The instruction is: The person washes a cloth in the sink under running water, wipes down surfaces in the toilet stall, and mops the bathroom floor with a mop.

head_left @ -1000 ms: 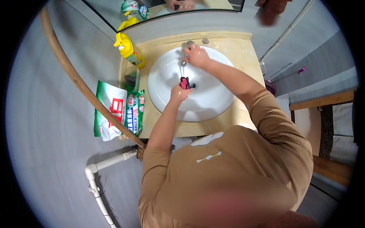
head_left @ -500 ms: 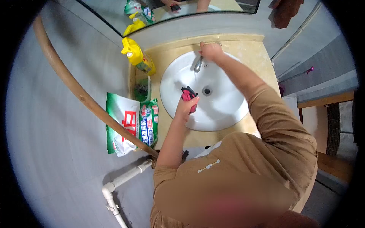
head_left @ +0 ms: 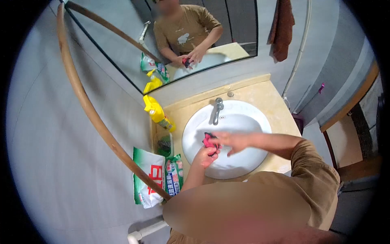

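Over the left part of the white sink basin (head_left: 243, 164), my left hand (head_left: 207, 157) is closed around a crumpled pink and black cloth (head_left: 209, 141). My right hand (head_left: 232, 142) reaches in from the right, its fingers apart and somewhat blurred, with the fingertips at the cloth; whether they touch it is hard to tell. Behind both hands stands the metal faucet (head_left: 218, 110) at the back rim of the basin. No running water shows under its spout.
Left of the basin are a yellow spray bottle (head_left: 159, 114), a green container with a dark scrubber (head_left: 165, 145) and detergent bags (head_left: 149, 179). A curved wooden pole (head_left: 97, 126) crosses the left side. A mirror (head_left: 183, 36) hangs behind; a brown towel (head_left: 282, 30) hangs right.
My right hand has left the faucet and come down beside the cloth in my left hand. The water thread at the spout is gone. The view has tilted up, showing more mirror.
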{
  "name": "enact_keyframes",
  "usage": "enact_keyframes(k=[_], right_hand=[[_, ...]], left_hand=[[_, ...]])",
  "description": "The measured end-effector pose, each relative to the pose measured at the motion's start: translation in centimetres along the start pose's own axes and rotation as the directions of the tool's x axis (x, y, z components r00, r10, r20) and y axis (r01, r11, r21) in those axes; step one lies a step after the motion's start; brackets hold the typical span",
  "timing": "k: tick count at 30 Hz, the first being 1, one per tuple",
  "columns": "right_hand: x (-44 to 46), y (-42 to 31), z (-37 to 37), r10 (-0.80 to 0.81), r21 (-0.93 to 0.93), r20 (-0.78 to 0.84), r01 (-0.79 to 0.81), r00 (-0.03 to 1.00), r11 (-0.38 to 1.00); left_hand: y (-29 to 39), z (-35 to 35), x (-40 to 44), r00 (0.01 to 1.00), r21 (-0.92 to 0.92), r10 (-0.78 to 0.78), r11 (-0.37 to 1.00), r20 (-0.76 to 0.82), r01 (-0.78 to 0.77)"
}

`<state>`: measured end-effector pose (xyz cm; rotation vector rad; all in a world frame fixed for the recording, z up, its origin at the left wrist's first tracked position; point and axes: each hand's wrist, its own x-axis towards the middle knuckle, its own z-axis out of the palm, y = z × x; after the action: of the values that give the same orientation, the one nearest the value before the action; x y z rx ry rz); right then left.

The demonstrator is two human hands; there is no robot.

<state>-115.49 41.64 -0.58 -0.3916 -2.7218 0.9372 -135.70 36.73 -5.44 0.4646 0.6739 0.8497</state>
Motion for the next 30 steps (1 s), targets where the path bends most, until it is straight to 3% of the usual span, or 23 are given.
enact_keyframes(k=[4, 5, 8, 11, 13, 15, 16, 18, 20, 21, 23, 24, 26, 27, 28, 29, 30], right_hand=[[-0.7, -2.9, 0.1, 0.025, -0.218, -0.061, -0.038, 0.998, 0.975], [-0.6, -2.4, 0.2, -0.089, -0.278, -0.156, 0.042, 0.984, 0.96], [0.2, -0.2, 1.8, -0.248, -0.326, -0.219, 0.169, 0.944, 0.93], [0.0, -0.3, 1.7, 0.151, -0.426, 0.016, -0.13, 0.988, 0.896], [-0.4, 1.7, 2.9, 0.179, -0.523, 0.022, -0.141, 0.984, 0.841], [-0.1, 2.6, 4.5, 0.334, -0.513, -0.028, -0.301, 0.942, 0.804], [-0.1, 2.7, 4.9, 0.355, -0.482, -0.025, -0.323, 0.934, 0.815], [0.0, 2.9, 5.2, 0.394, -0.434, -0.031, -0.368, 0.919, 0.823], [0.1, 3.4, 5.9, 0.449, -0.337, -0.062, -0.442, 0.892, 0.832], [0.1, 3.9, 6.3, 0.478, -0.288, -0.077, -0.478, 0.875, 0.83], [0.1, 7.3, 8.3, 0.399, -0.187, -0.025, -0.397, 0.917, 0.899], [-0.2, 8.3, 8.9, 0.357, -0.135, 0.001, -0.353, 0.934, 0.926], [-1.1, 6.4, 7.0, 0.525, 0.227, 0.11, -0.535, 0.844, 0.814], [-1.6, 5.7, 5.9, 0.584, 0.379, 0.189, -0.607, 0.79, 0.699], [-1.8, 5.1, 5.1, 0.458, 0.261, 0.023, -0.448, 0.888, 0.855], [-2.9, 4.3, 4.6, 0.566, -0.071, -0.113, -0.574, 0.817, 0.815], [-3.7, 0.7, 2.6, 0.6, -0.369, -0.289, -0.665, 0.746, 0.649]], left_hand=[[-1.8, 0.0, 1.5, 0.993, 0.018, -0.091, 0.996, 0.079, 0.09], [-1.8, 0.1, 1.7, 0.984, 0.051, -0.144, 0.989, 0.103, 0.14], [-1.4, 1.5, 1.5, 0.966, 0.17, -0.225, 0.965, 0.131, 0.201], [-1.7, 1.3, 2.1, 0.946, 0.25, -0.304, 0.93, 0.111, 0.27], [-2.9, 0.3, 3.7, 0.967, 0.45, -0.253, 0.86, -0.038, 0.242], [-3.1, 1.0, 4.7, 0.949, 0.759, -0.179, 0.57, -0.261, 0.316], [-3.2, 1.4, 4.9, 0.96, 0.879, -0.075, 0.388, -0.27, 0.277], [-4.1, 1.3, 5.0, 0.957, 0.979, 0.207, 0.04, -0.203, 0.199], [-5.5, 0.3, 5.5, 0.857, 0.953, 0.516, -0.249, -0.021, 0.173], [-5.4, 1.0, 5.1, 0.892, 0.927, 0.451, -0.324, -0.025, 0.19], [-4.3, 2.8, 3.9, 0.948, 0.859, 0.316, -0.473, -0.046, 0.199], [-4.2, 2.9, 3.8, 0.954, 0.842, 0.3, -0.519, 0.016, 0.15], [-3.9, 3.2, 3.9, 0.951, 0.797, 0.277, -0.601, 0.136, 0.061], [-3.0, 5.0, 3.4, 0.955, 0.727, 0.27, -0.679, 0.12, 0.1], [-2.2, 6.8, 2.8, 0.958, 0.65, 0.268, -0.747, 0.101, 0.141], [-2.2, 6.1, 2.9, 0.903, 0.603, 0.377, -0.775, 0.206, 0.186], [-2.0, 5.3, 2.8, 0.827, 0.553, 0.467, -0.797, 0.313, 0.241]])
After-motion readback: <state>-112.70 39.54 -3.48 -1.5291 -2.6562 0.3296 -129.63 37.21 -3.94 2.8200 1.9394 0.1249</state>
